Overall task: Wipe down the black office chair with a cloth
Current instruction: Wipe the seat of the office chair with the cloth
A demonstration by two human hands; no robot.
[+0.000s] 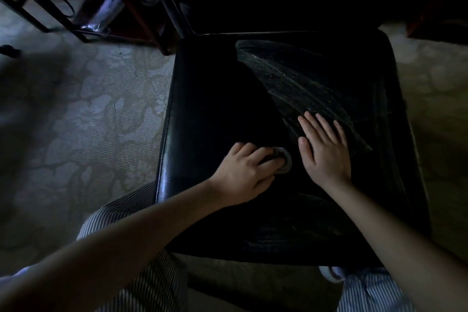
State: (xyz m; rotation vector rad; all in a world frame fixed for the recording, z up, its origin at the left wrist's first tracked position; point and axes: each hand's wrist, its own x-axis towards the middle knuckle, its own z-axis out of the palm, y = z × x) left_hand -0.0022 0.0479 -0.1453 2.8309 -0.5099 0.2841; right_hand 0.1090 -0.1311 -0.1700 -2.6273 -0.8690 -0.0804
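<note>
Noting hazards first, near edge outward. Light is very poor, so wiped and unwiped leather are hard to tell apart. Patches could be missed, notably the faint smears on the near part of the black padded leather chair seat (215,109). The small grey crumpled cloth (286,163) is wadded into a tiny pad. Each pass likely covers a narrow strip, and bare knuckles may drag on the surface and re-mark it. An office chair probably turns or rolls under a sideways push, and lifting the bracing hand could let it go.

Left hand (243,175): fingers (268,159) are curled together and clamped on the cloth, pressing it to the seat toward the near-middle. Only the cloth's right end shows, poking out past the fingertips. The rest is hidden under the palm.

Right hand (326,152): fingers are straight and slightly apart, with the palm flat on the seat just right of the cloth. Cannot tell whether the thumb touches it.

Farther: a pale streaked dusty patch (304,83) covers the far right of the seat and looks unwiped. The backrest is lost in darkness.
</note>
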